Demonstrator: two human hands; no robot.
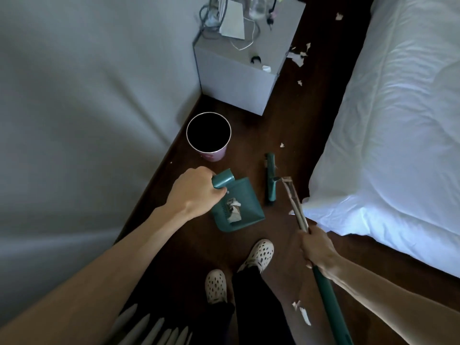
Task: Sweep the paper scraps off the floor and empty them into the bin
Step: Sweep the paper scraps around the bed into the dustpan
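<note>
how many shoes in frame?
2, both white perforated clogs on the dark floor: the left shoe at bottom centre, the right shoe ahead of it, just below the teal dustpan. Neither is hidden.

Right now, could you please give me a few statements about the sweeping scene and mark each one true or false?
1. The left hand grips the handle of the green dustpan. True.
2. The dustpan is empty. False: paper scraps lie in it.
3. The bin stands near the wall, beside the grey nightstand. True.
4. The right hand is free. False: it holds the broom handle.
5. All scraps are off the floor. False: loose scraps lie between the nightstand and the bed, and more near the feet.
</note>
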